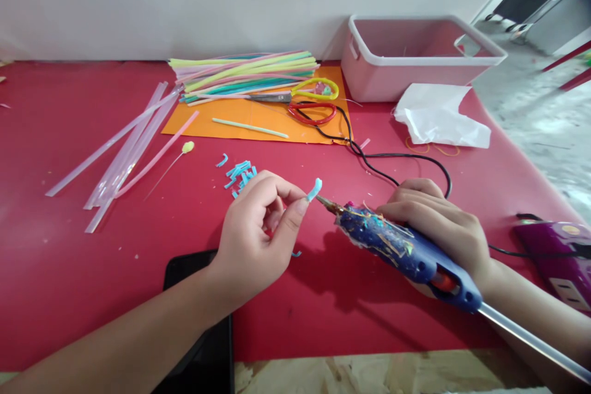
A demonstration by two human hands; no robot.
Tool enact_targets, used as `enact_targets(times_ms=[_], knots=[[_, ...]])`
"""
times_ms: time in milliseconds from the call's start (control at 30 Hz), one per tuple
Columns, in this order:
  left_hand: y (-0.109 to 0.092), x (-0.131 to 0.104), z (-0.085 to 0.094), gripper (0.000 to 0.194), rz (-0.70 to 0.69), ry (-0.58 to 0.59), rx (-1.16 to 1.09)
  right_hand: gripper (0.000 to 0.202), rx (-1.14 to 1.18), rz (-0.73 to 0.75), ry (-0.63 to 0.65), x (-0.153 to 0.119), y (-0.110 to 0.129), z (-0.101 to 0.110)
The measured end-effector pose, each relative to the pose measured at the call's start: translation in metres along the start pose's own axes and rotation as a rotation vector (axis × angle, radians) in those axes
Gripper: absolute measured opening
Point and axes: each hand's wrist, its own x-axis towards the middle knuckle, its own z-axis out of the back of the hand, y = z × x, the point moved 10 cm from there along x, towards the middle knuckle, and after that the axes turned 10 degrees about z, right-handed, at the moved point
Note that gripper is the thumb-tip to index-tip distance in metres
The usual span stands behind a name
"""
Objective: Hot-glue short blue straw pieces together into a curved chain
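Note:
Between thumb and forefinger, my left hand (258,228) pinches a short light-blue piece of pipe cleaner (314,189). My right hand (438,228) is wrapped round a blue hot glue gun (392,246) smeared with dried glue, a clear glue stick (530,341) poking out of its back end. The gun's nozzle tip points left and is right at the lower end of the blue piece; whether they touch I cannot tell. Several cut blue pieces (241,175) lie on the red table just behind my left hand.
Pipe cleaners (249,74) and scissors (295,98) lie on orange paper (184,123). Glue sticks (129,154) and a yellow-tipped wire (188,147) are left. A pink bin (388,77), crumpled white paper (438,117), black cord (383,156), purple power strip (554,252) and phone (203,357) surround my hands.

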Motion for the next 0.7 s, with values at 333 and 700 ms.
enact_targets(times_ms=[333, 700], knots=[[-0.0044, -0.0007, 0.0006, 0.013, -0.048, -0.013, 0.026, 0.015, -0.063, -0.039, -0.032, 0.0016, -0.0023, 0.0047], [-0.0022, -0.0025, -0.0022, 0.009, -0.035, 0.042, -0.072, 0.017, -0.025, 0.014, -0.025, 0.0021, -0.0011, 0.0058]])
